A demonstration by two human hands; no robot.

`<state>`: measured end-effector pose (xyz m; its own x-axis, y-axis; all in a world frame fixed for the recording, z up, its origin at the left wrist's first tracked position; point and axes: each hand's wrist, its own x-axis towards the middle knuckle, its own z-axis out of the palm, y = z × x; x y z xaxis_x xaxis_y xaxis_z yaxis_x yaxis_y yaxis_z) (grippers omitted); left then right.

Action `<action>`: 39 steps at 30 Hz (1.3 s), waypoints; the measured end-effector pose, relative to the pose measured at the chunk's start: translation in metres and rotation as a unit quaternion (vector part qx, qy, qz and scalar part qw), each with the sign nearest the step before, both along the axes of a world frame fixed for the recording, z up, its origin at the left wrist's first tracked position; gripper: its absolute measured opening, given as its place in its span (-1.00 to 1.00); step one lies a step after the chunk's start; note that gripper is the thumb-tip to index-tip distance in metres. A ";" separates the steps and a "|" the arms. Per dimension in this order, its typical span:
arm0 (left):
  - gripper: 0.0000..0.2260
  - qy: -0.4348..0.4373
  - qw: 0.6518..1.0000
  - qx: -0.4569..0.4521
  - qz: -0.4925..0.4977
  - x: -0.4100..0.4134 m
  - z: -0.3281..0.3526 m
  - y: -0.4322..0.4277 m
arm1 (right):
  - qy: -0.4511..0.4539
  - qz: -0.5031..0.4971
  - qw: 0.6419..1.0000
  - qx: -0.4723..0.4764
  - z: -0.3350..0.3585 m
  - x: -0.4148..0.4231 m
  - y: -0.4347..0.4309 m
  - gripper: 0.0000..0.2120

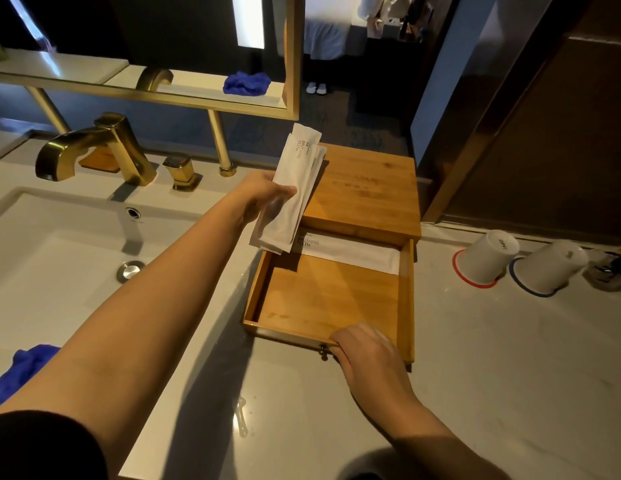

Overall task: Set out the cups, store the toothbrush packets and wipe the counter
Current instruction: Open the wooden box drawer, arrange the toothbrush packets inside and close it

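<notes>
My left hand [259, 197] holds a bunch of white toothbrush packets [291, 192] above the back left corner of the open wooden drawer [323, 299]. One white packet [350, 252] lies flat at the back of that drawer. My right hand [362, 348] grips the drawer's front edge beside its small knob. The drawer belongs to a bamboo box [364, 188] on the counter [492, 358]. Two white cups stand upside down to the right, one [486, 256] on a red ring coaster, the other [548, 268] on a blue ring coaster. A blue cloth [21, 368] lies at the sink's near left edge.
A white sink [59, 258] with a gold tap [90, 150] fills the left. A gold-framed mirror [163, 46] hangs behind. A glass jar [607, 271] stands at the far right, past the cups. A dark wooden door [544, 133] rises behind them.
</notes>
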<state>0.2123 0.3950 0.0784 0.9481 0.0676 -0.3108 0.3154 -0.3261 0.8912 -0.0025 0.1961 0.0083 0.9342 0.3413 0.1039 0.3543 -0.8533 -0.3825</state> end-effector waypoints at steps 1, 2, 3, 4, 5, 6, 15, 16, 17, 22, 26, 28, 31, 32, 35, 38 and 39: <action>-0.68 -0.002 1.000 0.000 -0.002 0.000 0.000 0.000 | 0.006 -0.003 1.000 0.004 0.000 0.000 0.000 -0.92; -0.68 -0.005 1.000 -0.004 -0.004 -0.001 0.000 0.001 | 0.015 -0.005 1.000 0.010 0.000 0.000 0.000 -0.89; -0.69 -0.006 1.000 -0.016 -0.004 -0.003 0.001 0.001 | 0.027 -0.009 0.999 0.016 -0.001 0.000 -0.001 -0.85; -0.69 -0.006 0.999 -0.038 0.000 -0.005 0.001 0.002 | 0.039 -0.016 0.999 0.022 -0.001 0.001 -0.001 -0.82; -0.70 -0.002 0.997 -0.071 0.008 -0.008 0.002 0.003 | 0.056 -0.022 0.998 0.030 0.001 0.003 -0.002 -0.80; -0.71 0.005 0.994 -0.111 0.018 -0.012 0.002 0.004 | 0.078 -0.025 0.996 0.046 0.004 0.005 -0.003 -0.78; -0.69 0.020 0.950 -0.311 0.029 -0.076 -0.006 -0.019 | 0.109 -0.124 0.920 0.356 0.063 0.062 0.005 -0.77; -0.67 0.020 0.946 -0.321 0.024 -0.083 -0.007 -0.023 | 0.080 -0.122 0.921 0.362 0.067 0.069 0.010 -0.77; -0.66 0.018 0.942 -0.334 0.020 -0.089 -0.008 -0.026 | 0.059 -0.117 0.923 0.361 0.070 0.076 0.015 -0.77; -0.70 -0.014 0.928 -0.368 0.047 -0.111 -0.016 -0.038 | 0.083 -0.118 0.917 0.372 0.067 0.096 0.031 -0.74; -0.64 -0.022 0.925 -0.375 0.057 -0.121 -0.023 -0.036 | 0.145 -0.130 0.898 0.396 0.062 0.099 0.036 -0.71; -0.65 -0.015 0.923 -0.380 0.055 -0.123 -0.026 -0.034 | 0.182 -0.130 0.882 0.416 0.061 0.101 0.034 -0.73; -0.69 -0.013 0.920 -0.388 0.056 -0.124 -0.029 -0.032 | 0.239 -0.117 0.858 0.439 0.061 0.104 0.030 -0.75; -0.69 -0.014 0.921 -0.385 0.057 -0.125 -0.030 -0.031 | 0.257 -0.111 0.850 0.446 0.062 0.104 0.029 -0.74; -0.67 -0.023 0.922 -0.382 0.056 -0.126 -0.031 -0.029 | 0.293 -0.106 0.831 0.461 0.063 0.107 0.025 -0.77; -0.63 -0.023 0.922 -0.383 0.059 -0.127 -0.031 -0.029 | 0.318 -0.111 0.814 0.472 0.063 0.111 0.020 -0.85; -0.61 -0.021 0.920 -0.386 0.060 -0.127 -0.032 -0.029 | 0.324 -0.111 0.811 0.475 0.063 0.112 0.018 -0.88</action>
